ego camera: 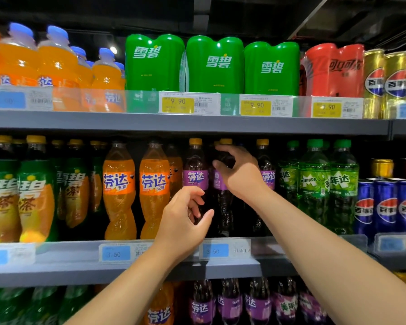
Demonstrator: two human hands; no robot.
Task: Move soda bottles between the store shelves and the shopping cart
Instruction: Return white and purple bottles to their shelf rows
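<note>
Middle shelf [56, 270], read left to right.

- Far left: the orange soda bottles [118, 188] stand in their row, untouched, and neither hand is near them.
- Left hand [185, 216]: raised in front of the lower body of the first grape bottle [195, 177]. The fingers are loosely curled and the thumb stands apart from them. The dark bottle shows in the gap between them. Whether the fingers actually bear on it cannot be told from this view.
- Second grape bottle [223, 207]: upright on the shelf, in line with its neighbours, base behind the price rail. This is the task's thing at this moment.
- Right hand [240, 172]: wrapped round the shoulder of the second grape bottle just below the yellow cap, thumb on the near side and fingers curled over the top. The grasp looks firm.
- Further right: the green soda bottles [314, 184] are undisturbed.

Progress, as a judgement: one bottle is in hand at the shelf and appears to have its weight on the shelf board. The direction of the transfer cannot be read. The pose fits a bottle about to be pulled out as well as one just set in.

The shopping cart is not in view, so the count of bottles already moved is unknown. The grape row looks full, with no obvious gaps. The carry between shelf and cart is left for this bottle, or else the release.
</note>
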